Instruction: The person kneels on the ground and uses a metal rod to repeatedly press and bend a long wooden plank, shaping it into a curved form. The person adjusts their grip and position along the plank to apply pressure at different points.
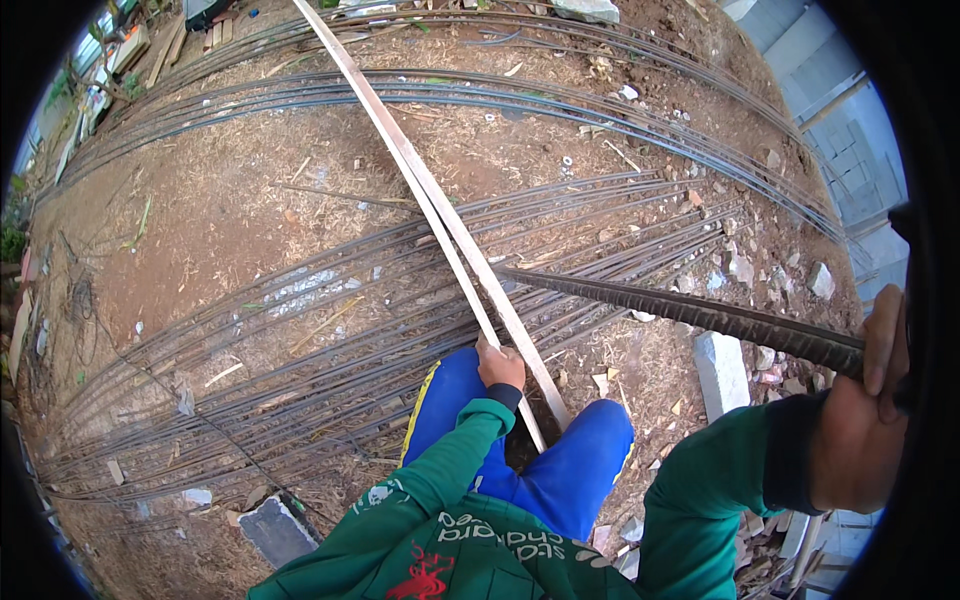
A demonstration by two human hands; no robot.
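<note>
A long ribbed steel bar (690, 312), judged heavy and stiff, is gripped near its end by the right hand (860, 420), while the wooden strip (440, 215) crossing beneath that bar is clasped by the left hand (500, 365).

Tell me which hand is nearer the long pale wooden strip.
Left. The left hand grips the pale wooden strip near its lower end, between the knees. The right hand is far to the right of it, closed round a thick ribbed steel bar.
</note>
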